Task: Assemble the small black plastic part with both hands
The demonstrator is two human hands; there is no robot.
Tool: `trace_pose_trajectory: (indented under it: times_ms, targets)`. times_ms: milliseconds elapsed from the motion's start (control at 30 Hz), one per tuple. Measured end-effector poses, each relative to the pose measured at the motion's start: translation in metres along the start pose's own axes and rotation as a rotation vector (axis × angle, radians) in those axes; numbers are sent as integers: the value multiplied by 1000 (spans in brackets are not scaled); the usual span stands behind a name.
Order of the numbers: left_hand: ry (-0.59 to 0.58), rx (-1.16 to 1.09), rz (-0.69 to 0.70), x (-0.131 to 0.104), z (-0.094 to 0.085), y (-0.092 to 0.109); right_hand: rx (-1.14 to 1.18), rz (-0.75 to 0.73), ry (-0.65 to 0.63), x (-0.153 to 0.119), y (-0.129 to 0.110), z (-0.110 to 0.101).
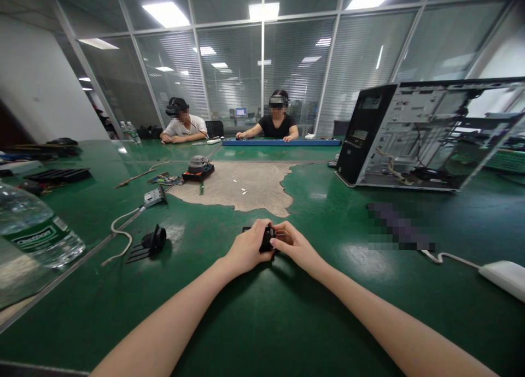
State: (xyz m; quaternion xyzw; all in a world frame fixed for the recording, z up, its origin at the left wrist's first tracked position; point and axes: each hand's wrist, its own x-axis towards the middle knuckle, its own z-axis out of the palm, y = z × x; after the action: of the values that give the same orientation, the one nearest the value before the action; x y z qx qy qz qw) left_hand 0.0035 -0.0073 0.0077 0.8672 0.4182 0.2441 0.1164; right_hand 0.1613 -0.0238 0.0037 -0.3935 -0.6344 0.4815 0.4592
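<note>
Over the middle of the green table (311, 322), my left hand (248, 248) is wrapped round a small black part (267, 239). My right hand (296, 247) meets it from the other side, its thumb and fingers closed on the part's right edge. Much of the black part is hidden behind my fingers. To the left lies another black piece (154, 238) with a round end and several thin prongs. Behind it is a small metal bracket (155, 196) with a pale cable (120, 229).
An open computer case (369, 136) stands at the right. A water bottle (39, 229) is at the left edge. A cooler-like part (198, 168) sits at the back left. White device (506, 278) lies right. Two people sit across the table.
</note>
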Motion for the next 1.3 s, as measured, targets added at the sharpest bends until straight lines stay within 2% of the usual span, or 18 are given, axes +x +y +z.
trace_pose_trajectory:
  times_ms: [167, 333, 600, 1000, 1300]
  targets:
    - [3, -13, 2, 0, -1, 0, 66, 9, 13, 0, -1, 1]
    - [-2, -29, -5, 0, 0, -1, 15, 49, 71, 4, 3, 3]
    - [-18, -42, -18, 0, -4, 1, -49, -12, -7, 1, 2, 2]
    - [-3, -68, -14, 0, -5, 1, -70, 7, 39, 2, 3, 4]
    - [-5, -56, -20, 1, -3, 0, -44, 7, 22, 2, 2, 2]
